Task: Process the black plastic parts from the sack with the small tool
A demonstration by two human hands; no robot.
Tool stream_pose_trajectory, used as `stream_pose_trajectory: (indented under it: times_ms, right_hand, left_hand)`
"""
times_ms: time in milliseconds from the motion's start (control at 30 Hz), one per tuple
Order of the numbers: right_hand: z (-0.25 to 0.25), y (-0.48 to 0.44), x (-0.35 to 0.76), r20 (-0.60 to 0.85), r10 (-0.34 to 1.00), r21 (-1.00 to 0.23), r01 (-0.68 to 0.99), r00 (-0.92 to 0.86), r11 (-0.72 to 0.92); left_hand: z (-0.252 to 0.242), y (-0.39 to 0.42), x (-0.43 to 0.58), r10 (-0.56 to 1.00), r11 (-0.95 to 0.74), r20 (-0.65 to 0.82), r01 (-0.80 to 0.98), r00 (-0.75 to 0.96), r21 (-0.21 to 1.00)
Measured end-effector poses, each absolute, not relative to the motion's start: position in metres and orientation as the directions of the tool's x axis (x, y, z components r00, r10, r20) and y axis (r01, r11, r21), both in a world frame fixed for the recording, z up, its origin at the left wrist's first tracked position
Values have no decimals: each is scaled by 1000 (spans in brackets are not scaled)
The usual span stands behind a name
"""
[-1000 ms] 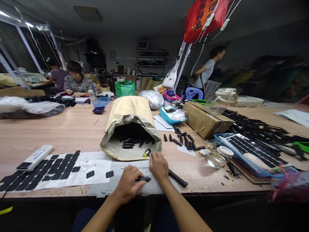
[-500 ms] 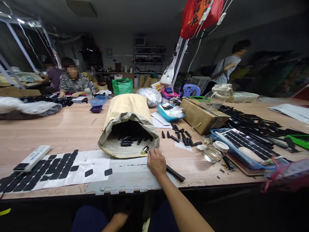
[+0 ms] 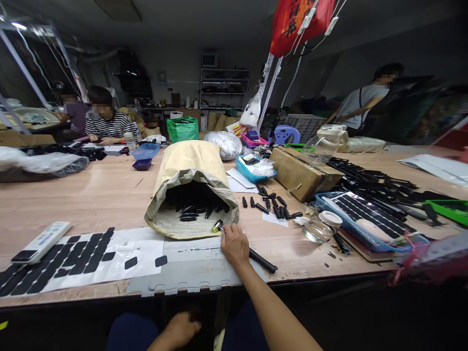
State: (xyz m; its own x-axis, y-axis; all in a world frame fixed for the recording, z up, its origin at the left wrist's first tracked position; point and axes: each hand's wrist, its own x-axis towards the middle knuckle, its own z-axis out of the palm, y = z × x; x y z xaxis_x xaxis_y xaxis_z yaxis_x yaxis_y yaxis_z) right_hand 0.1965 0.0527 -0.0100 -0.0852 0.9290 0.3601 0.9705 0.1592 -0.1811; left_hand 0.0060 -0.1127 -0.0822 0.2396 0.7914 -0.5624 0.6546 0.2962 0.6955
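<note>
My right hand (image 3: pixel 235 244) is closed around the neck of a hammer (image 3: pixel 263 261) lying on the table. Its black handle sticks out to the right of my hand, and its yellow-green and metal head shows at the left. That head is by the mouth of a large cream sack (image 3: pixel 193 156), which lies on its side with black pieces (image 3: pixel 189 213) inside. Below the table edge, over my lap, is my left hand (image 3: pixel 180 329); blur and shadow hide what its fingers do. A grey plastic board (image 3: pixel 183 273) lies flat just left of my right hand.
White sheets with black stickers (image 3: pixel 91 253) and a white device (image 3: pixel 42 243) lie at left. To the right are loose black parts (image 3: pixel 272 204), a carton (image 3: pixel 303 170), a glass jar (image 3: pixel 318 229) and a blue basket (image 3: pixel 365 239). Other people are further back.
My left hand has risen slightly further into view below the table. My right hand stays on the hammer. The view has turned slightly right, and a person at far right has moved rightward.
</note>
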Motion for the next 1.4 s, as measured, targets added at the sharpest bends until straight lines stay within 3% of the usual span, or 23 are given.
stream_pose_trajectory:
  times_ms: [100,167,233,300,367,433,533,633,733,833,900,1200,1400]
  right_hand:
    - [-10,52,196,361,929,-180,971,-83,156]
    - [-10,52,196,360,929,-181,971,-80,154]
    - [-10,52,196,359,930,-183,971,-79,153]
    - [-9,51,196,358,930,-185,971,-80,155]
    - [-9,52,196,355,931,-187,970,-81,156]
    - [-9,52,197,353,932,-190,969,-81,156]
    - [-10,54,197,359,930,-191,969,-83,160]
    - [-11,54,197,357,931,-192,969,-80,157]
    - [-9,53,197,348,934,-193,969,-78,153]
    - [-7,52,196,346,935,-194,969,-80,154]
    - [-7,51,196,345,935,-193,969,-82,157]
    - [-9,53,200,335,938,-220,960,-90,171]
    - [2,49,205,376,926,-423,881,-44,214]
  left_hand:
    - [-22,-104,1,610,102,-527,600,592,794]
    - [19,-78,-3,577,132,-457,475,677,870]
    - [47,-39,-10,790,54,-307,439,530,897]
    - [55,4,-18,972,-65,-81,579,222,813]
    - [47,43,-26,995,-66,103,758,-2,649]
    - [32,72,-32,981,-17,175,871,-79,492]
    - [16,93,-36,987,22,141,939,-75,344]
    - [17,93,-36,994,44,84,951,-73,305]
    - [26,77,-30,992,-28,126,932,-19,362]
    - [30,54,-17,967,-226,207,865,146,448]
    - [26,41,-8,957,-286,184,829,224,481]
    - [4,34,-4,981,-192,138,759,136,622]
    - [4,37,-5,987,-160,103,741,123,653]
